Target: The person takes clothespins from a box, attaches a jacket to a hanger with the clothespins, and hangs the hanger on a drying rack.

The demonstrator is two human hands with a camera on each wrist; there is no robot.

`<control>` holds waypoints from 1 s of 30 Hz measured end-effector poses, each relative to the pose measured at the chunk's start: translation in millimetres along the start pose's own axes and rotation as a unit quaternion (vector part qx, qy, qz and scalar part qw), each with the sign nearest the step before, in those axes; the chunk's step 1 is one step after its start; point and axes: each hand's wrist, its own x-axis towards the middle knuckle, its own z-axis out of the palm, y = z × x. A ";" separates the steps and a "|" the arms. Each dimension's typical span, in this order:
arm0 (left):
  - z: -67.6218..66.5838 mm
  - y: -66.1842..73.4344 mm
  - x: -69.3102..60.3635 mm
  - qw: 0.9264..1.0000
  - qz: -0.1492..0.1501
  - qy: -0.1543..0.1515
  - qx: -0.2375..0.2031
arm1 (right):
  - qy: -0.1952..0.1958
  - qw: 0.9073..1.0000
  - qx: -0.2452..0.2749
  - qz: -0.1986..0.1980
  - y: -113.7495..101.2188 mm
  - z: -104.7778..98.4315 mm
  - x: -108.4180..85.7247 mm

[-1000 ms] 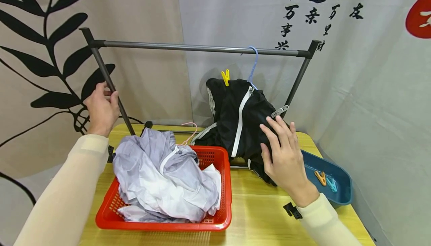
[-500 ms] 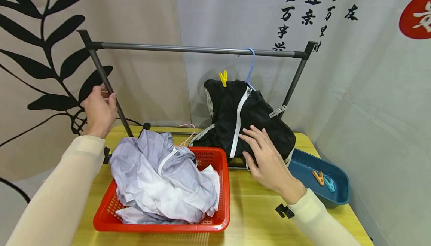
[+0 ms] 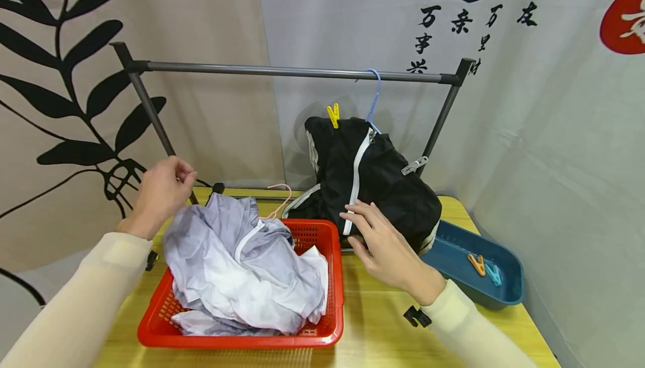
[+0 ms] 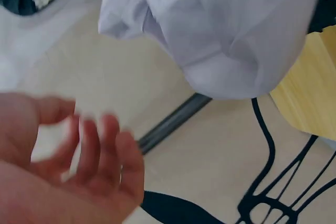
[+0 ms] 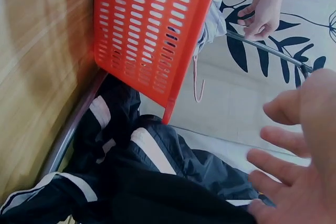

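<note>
Your left arm stretches forward from the lower left, and your left hand [image 3: 163, 191] hangs in front of the rack's left post [image 3: 151, 110], above and behind the lavender garment [image 3: 252, 278]. Its fingers bend loosely toward the thumb; the left wrist view shows nothing in them, so that grip is released.

Your right arm comes in from the lower right, with your right hand [image 3: 385, 250] before the lower part of the black garment [image 3: 398, 180]. Its fingers are spread, lightly bent, and point up and left toward the white zip [image 3: 357, 172]. You hold nothing there either; whether a fingertip touches the cloth, you cannot tell.

The black garment hangs by a blue hanger [image 3: 375, 99] from the rail [image 3: 282, 70], a yellow clip [image 3: 333, 115] at its top. The lavender garment lies heaped in the red basket [image 3: 242, 342], between your forearms.
</note>
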 end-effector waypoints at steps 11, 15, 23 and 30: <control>31.9 16.4 -23.5 0.971 0.152 -0.180 0.047 | -0.062 0.998 0.007 0.024 -9.0 4.3 4.5; 37.6 16.4 -28.9 0.963 0.150 -0.215 0.064 | -0.079 0.996 0.010 0.028 -11.4 5.8 6.8; 40.5 15.5 -30.6 0.961 0.154 -0.213 0.086 | -0.092 0.995 0.012 0.019 -13.4 9.7 11.2; 42.5 11.3 -28.0 0.961 0.175 -0.187 0.103 | -0.102 0.994 0.026 0.014 -15.5 12.5 15.9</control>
